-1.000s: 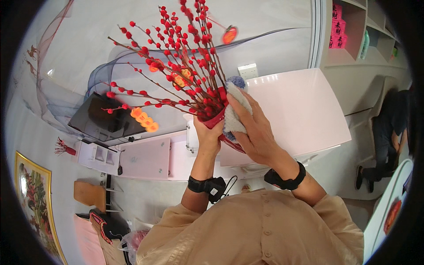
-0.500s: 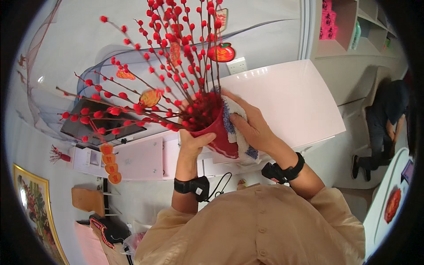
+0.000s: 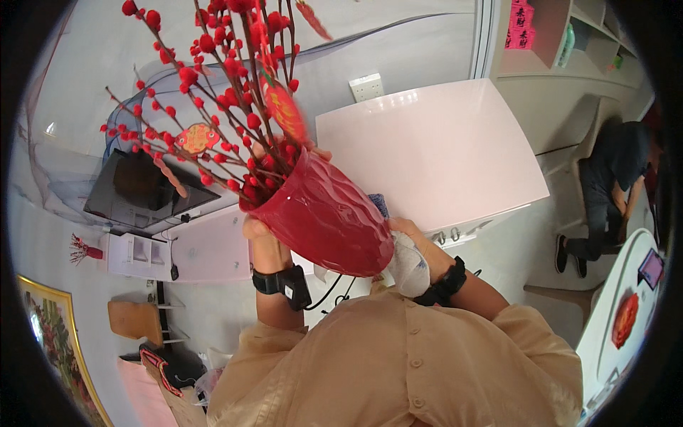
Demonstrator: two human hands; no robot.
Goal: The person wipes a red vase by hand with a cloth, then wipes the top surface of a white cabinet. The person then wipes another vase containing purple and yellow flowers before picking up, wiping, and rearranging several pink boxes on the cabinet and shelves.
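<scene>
A glossy red vase [image 3: 331,213] with a rippled surface is held tilted in front of me, its mouth toward the upper left and its base toward my chest. Branches with red fuzzy buds [image 3: 231,92] and hanging red and gold ornaments [image 3: 283,110] fan out of it. My left hand [image 3: 262,233] grips the vase near the rim; most of its fingers are hidden behind it. At the base, my right hand [image 3: 414,238] holds a white and blue cloth [image 3: 410,267] against the vase. The vase covers part of that hand.
A glossy white cabinet [image 3: 434,156] stands beyond the vase, with a wall socket [image 3: 366,87] behind it. At left are a dark screen [image 3: 142,192] and a low white stand [image 3: 206,245]. Someone sits on a chair at right [image 3: 608,188], near a white table [image 3: 605,320].
The vase has swung left and tipped, bringing its base toward me. My right hand and the cloth have moved from the vase's side near the rim down to its base.
</scene>
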